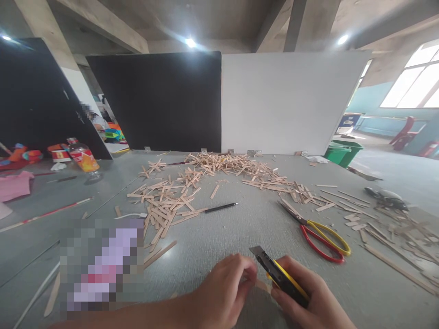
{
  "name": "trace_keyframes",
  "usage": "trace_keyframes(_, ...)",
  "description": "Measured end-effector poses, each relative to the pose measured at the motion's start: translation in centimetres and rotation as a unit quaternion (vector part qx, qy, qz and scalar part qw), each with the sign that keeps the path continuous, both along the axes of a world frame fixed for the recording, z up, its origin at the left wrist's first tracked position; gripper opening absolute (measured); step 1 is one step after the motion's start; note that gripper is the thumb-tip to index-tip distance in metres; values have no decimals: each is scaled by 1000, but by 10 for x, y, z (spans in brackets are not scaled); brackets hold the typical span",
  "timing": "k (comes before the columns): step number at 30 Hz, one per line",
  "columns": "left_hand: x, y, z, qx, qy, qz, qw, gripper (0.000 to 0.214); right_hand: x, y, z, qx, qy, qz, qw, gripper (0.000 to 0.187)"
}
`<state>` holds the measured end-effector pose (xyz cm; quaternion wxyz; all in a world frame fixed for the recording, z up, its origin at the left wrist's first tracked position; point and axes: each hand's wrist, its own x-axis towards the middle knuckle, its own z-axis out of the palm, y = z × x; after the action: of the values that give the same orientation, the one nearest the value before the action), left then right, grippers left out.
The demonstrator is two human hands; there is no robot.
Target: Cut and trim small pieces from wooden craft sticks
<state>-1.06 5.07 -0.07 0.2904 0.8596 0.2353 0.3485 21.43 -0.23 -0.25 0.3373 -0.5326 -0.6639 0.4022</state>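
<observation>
My right hand [308, 292] grips a yellow and black utility knife [283, 276], its blade out and pointing up and to the left. Beside it, my left hand [228, 288] is closed, thumb against curled fingers, on a short flat wooden craft stick [263, 286]. Most of that stick is hidden by my fingers and the knife. To the right of the knife lie scissors [315, 233] with one red and one yellow handle, blades slightly apart. A black pen [221, 207] rests farther back on the grey tabletop [199, 246].
Loose craft sticks [233, 163] form an arc across the back, with more sticks [401, 274] at right. A drink bottle [82, 157] stands at left, near a blurred-out purple object [109, 265]. Black [164, 100] and white [288, 100] panels rise behind; green bins [346, 153] stand beyond.
</observation>
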Motion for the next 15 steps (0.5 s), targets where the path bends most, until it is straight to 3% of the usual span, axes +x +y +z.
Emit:
trace_keyframes(6, 0, 2, 1, 7, -2, -25, 1000, 20, -3, -1, 5, 6, 3, -7, 1000, 34)
trace_keyframes(15, -1, 3, -6, 56, 22, -57, 997, 23, -2, 0, 1, 35, -1, -16, 999, 22)
